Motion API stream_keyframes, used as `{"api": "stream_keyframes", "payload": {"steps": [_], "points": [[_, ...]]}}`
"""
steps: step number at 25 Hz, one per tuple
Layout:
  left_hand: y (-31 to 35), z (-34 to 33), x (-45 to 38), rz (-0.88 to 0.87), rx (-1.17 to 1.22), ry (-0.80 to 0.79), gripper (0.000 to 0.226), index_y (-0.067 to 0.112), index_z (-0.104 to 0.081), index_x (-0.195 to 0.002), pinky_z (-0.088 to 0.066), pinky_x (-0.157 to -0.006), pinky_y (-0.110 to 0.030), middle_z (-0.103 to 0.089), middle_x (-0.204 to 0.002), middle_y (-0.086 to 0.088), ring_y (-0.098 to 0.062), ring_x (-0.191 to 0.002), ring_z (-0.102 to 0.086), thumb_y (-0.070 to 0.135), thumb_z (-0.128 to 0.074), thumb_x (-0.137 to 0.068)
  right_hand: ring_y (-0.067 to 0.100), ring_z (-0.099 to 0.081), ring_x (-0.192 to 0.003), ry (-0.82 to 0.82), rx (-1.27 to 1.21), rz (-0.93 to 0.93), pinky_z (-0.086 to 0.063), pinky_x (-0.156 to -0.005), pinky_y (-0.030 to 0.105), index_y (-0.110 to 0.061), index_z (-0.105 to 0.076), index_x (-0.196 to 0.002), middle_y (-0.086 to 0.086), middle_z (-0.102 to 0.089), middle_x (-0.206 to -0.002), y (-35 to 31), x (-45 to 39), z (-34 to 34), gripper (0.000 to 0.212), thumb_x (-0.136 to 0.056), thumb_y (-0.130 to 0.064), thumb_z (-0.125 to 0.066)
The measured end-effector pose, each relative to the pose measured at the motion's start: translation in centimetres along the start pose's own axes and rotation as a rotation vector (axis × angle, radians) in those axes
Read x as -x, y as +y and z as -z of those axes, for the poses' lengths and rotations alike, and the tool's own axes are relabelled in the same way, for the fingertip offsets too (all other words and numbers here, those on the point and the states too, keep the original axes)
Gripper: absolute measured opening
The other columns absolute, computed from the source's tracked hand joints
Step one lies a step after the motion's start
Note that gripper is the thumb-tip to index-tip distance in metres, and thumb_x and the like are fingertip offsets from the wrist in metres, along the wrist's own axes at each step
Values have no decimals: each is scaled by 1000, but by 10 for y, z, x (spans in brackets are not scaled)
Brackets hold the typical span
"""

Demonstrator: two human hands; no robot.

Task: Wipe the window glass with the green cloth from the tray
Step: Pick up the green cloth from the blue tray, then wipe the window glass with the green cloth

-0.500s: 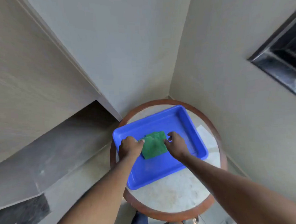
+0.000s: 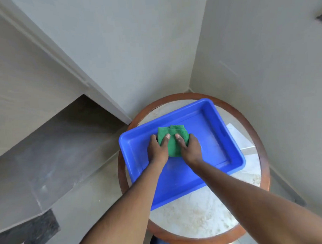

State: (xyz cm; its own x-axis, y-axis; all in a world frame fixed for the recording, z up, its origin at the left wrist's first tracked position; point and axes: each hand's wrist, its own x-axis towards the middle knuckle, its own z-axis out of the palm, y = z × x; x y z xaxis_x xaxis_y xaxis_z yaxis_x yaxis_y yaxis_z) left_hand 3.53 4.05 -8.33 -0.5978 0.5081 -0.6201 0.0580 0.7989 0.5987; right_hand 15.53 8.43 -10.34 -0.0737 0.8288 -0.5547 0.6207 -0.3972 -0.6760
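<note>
A folded green cloth (image 2: 172,139) lies bunched in the left half of a blue plastic tray (image 2: 221,138). My left hand (image 2: 157,149) grips the cloth's left side, thumb on top. My right hand (image 2: 190,148) grips its right side, thumb on top as well. Both hands press close together over the cloth, hiding its lower part. Only a dark corner of the window (image 2: 321,17) shows at the upper right edge.
The tray sits at an angle on a round table (image 2: 196,215) with a pale stone top and a brown wooden rim. The table stands in a corner between two pale walls. A grey stair underside (image 2: 57,143) slopes at the left.
My hands have closed in from the cloth's two sides and now grip it, bunching it narrower. The view has tilted down, and the window has slid almost out of sight.
</note>
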Motion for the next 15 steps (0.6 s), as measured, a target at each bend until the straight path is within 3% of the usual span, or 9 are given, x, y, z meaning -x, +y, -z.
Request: {"api": "stream_keyframes", "payload": {"steps": [2, 5, 8, 10, 13, 15], "points": [[48, 2, 10, -106, 127, -35, 36, 15, -61, -111, -52, -77, -37, -75, -109, -6, -32, -102, -71, 51, -67, -109, 28, -74, -98, -17, -319, 1, -59, -84, 48, -12, -70, -109, 18, -79, -112, -28, 8, 40, 53, -104, -65, -63], [157, 0, 53, -272, 284, -130, 37, 17, -65, -117, -53, -69, -24, -72, -100, 6, -15, -88, -68, 53, -62, -111, 33, -81, -113, 51, -517, 131, -66, -99, 54, -15, -77, -122, 16, -84, -120, -93, 26, 139, 50, -107, -59, -59], [291, -3, 131, -443, 411, -225, 32, 20, -64, -109, -55, -71, -24, -72, -99, 2, -10, -84, -68, 52, -62, -112, 24, -86, -96, 181, -597, 261, -70, -80, 43, -17, -82, -114, 6, -87, -103, -178, 62, 271, 47, -111, -57, -57], [385, 7, 208, -582, 496, -303, 31, 20, -67, -108, -55, -70, -19, -74, -102, 1, -10, -89, -70, 51, -64, -112, 20, -86, -96, 255, -668, 361, -70, -81, 42, -28, -84, -112, 0, -86, -100, -234, 110, 368, 41, -114, -54, -52], [513, 39, 340, -746, 595, -452, 52, 7, -78, -118, -64, -86, -38, -83, -113, -7, -26, -103, -79, 57, -62, -111, 30, -85, -104, 384, -765, 475, -73, -81, 51, -48, -84, -106, -4, -87, -102, -314, 205, 499, 45, -116, -58, -40], [584, 60, 424, -862, 634, -532, 48, 7, -81, -121, -66, -103, -55, -85, -122, -16, -38, -117, -81, 51, -65, -111, 31, -85, -108, 475, -818, 562, -73, -84, 55, -43, -81, -118, -2, -86, -110, -355, 266, 578, 51, -116, -63, -34]]}}
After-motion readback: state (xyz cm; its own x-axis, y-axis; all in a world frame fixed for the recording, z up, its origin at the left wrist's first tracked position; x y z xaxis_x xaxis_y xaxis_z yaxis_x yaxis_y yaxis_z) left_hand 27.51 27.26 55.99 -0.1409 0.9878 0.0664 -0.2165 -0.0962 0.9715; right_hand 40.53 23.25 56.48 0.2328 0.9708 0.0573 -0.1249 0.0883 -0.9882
